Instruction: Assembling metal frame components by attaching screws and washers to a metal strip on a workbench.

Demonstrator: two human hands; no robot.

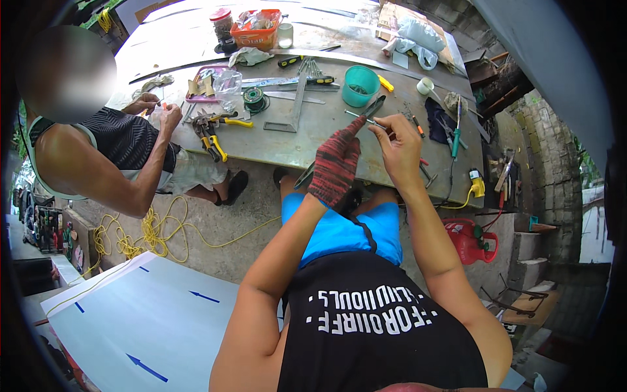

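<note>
Pinching a thin rod (354,114), my right hand (400,145) is nearly closed; it slants up-left past my gloved left hand (336,164), whose grip I can't quite tell.

Upper left, the co-worker's head (65,75): 1 pale blur! Centre, the right hand (398,142) hides 1 end of a slim metal rod (361,118)! Lower left, the arrow-marked panel (176,307) spills past the bottom edge!
</note>
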